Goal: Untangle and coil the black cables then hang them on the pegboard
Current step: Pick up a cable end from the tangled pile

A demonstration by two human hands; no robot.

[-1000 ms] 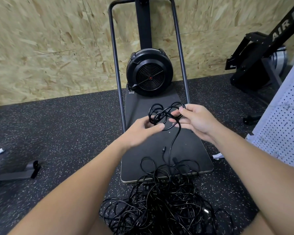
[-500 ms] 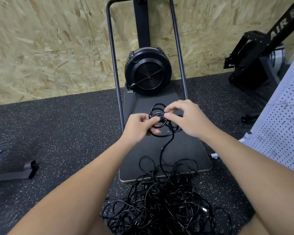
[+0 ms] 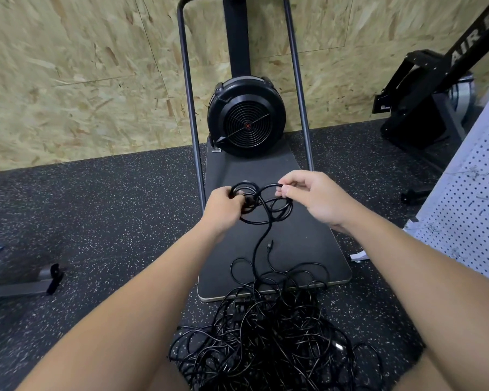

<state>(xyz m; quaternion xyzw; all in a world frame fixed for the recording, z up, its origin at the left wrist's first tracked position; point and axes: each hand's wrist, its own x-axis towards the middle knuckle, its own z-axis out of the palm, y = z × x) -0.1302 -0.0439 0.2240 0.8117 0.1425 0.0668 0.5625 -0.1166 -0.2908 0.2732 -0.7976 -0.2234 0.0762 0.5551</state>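
Observation:
A small coil of black cable (image 3: 266,206) hangs between my two hands above a dark board. My left hand (image 3: 223,208) grips the coil's left side. My right hand (image 3: 314,197) pinches a loop at the coil's upper right. One strand (image 3: 259,244) runs down from the coil into a big tangled pile of black cables (image 3: 268,342) on the floor between my arms. A loose plug end (image 3: 270,245) lies on the board beside that strand. The white pegboard (image 3: 474,210) leans at the right edge.
The dark board (image 3: 302,249) is the base of an exercise machine with a round black fan (image 3: 246,117) and a metal frame (image 3: 188,108). A black rower (image 3: 435,88) stands at the back right. A metal foot (image 3: 26,286) lies on the speckled floor at left.
My hands have moved apart, spreading the coil wider. My right hand has shifted right and now pinches a loop.

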